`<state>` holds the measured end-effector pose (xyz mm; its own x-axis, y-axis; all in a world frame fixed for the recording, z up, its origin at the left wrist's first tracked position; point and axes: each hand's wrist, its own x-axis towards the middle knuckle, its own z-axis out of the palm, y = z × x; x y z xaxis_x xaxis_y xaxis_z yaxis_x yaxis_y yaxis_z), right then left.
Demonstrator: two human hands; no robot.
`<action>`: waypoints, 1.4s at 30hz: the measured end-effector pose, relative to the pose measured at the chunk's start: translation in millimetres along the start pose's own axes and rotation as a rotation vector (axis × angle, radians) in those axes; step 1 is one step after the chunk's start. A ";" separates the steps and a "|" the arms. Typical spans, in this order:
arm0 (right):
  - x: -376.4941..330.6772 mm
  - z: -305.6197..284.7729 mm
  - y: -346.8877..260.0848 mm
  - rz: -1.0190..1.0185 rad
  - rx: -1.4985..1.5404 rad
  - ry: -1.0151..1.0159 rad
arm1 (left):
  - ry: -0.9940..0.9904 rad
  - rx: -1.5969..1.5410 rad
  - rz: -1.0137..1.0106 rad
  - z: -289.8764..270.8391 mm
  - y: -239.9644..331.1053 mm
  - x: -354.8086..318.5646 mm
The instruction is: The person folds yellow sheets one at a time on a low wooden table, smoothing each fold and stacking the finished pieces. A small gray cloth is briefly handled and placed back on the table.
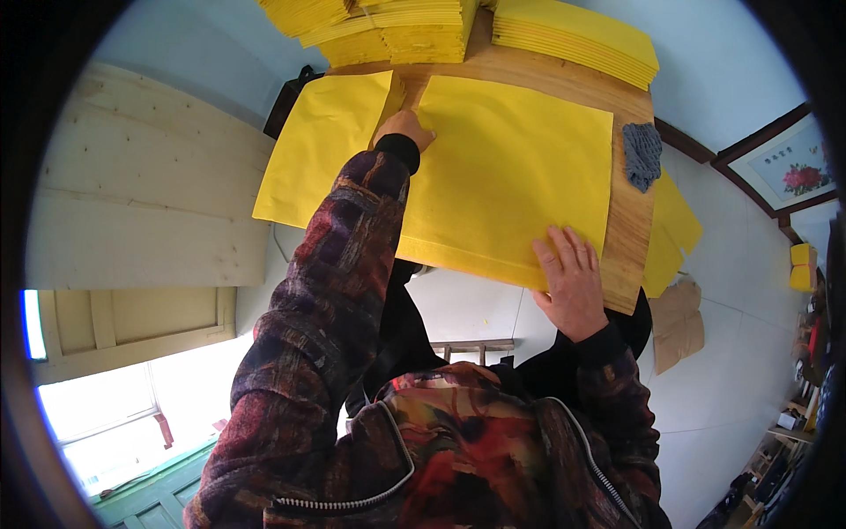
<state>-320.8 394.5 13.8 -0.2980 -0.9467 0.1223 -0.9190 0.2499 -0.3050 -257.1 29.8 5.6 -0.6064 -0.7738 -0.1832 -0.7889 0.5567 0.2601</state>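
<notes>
A large yellow paper sheet [511, 167] lies on the wooden table [633, 225] in front of me, with a narrow folded strip along its near edge. To its left is a yellow paper stack [322, 145], its right side raised and bent. My left hand [405, 130] reaches into the gap between the two, fingers curled closed and thumb at the sheet's left edge. What its fingers hold is hidden from view. My right hand [571, 280] rests on the near right corner of the sheet, fingers stretched out flat.
Behind the sheet stand thick bundles of yellow paper [423, 35] and another yellow pile [577, 40]. A grey cloth [641, 154] lies at the table's right edge. Beyond that edge are loose yellow paper [670, 229] and brown paper [679, 326]. A wooden board [159, 176] stands at left.
</notes>
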 end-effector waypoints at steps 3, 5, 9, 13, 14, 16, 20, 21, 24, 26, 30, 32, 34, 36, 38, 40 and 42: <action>-3.6 -6.7 -1.8 0.014 0.063 -0.020 | 0.225 0.002 0.073 -0.5 -5.4 -16.5; -6.0 -12.8 -2.1 0.025 0.132 0.004 | 0.437 -0.123 0.263 -6.8 -13.7 -39.7; -6.3 -21.8 -4.0 0.035 0.120 -0.023 | 0.261 -0.282 0.354 -21.1 -34.8 -111.0; -8.1 -22.7 -5.7 0.040 0.100 -0.031 | 0.177 -0.118 0.579 -1.4 -32.0 -175.9; -11.0 -24.4 -2.4 0.061 0.095 -0.033 | 0.128 -0.073 0.577 6.4 -29.2 -186.1; -20.0 -31.9 11.4 0.144 0.151 0.056 | 0.068 0.004 0.581 15.3 -29.4 -197.0; -42.2 -43.2 35.7 0.300 0.224 0.313 | 0.117 0.057 0.618 23.2 -36.9 -202.5; -46.5 -43.8 38.8 0.339 0.227 0.344 | 0.142 0.012 0.550 24.7 -40.1 -202.3; -54.6 -38.4 39.7 0.378 0.223 0.381 | 0.305 -0.195 0.390 33.9 -50.9 -198.4; -53.9 -31.0 37.7 0.493 0.450 0.344 | 0.296 -0.392 0.273 40.3 -58.8 -190.1; -48.1 -16.9 34.4 0.533 0.494 0.291 | 0.257 -0.610 0.208 50.1 -70.0 -179.4; -45.9 -12.0 34.4 0.579 0.523 0.271 | 0.216 -0.719 0.190 52.7 -70.5 -175.8; -44.5 -9.2 35.4 0.534 0.491 0.280 | 0.185 -0.806 0.161 53.7 -68.8 -174.5; -44.2 -8.7 36.9 0.506 0.481 0.283 | 0.171 -0.819 0.176 53.9 -67.3 -175.7; -44.6 -9.7 37.5 0.505 0.487 0.269 | 0.168 -0.855 0.175 55.2 -66.1 -178.1; -44.2 -11.2 36.3 0.512 0.441 0.274 | 0.196 -0.919 0.190 57.1 -65.6 -180.1; -41.7 -12.9 33.6 0.473 0.354 0.292 | 0.221 -0.874 0.200 56.7 -66.2 -179.5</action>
<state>-342.6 445.0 10.6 -0.7524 -0.6446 0.1354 -0.5463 0.4958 -0.6751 -101.7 148.9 -32.5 -0.6198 -0.7778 0.1045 -0.2615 0.3302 0.9069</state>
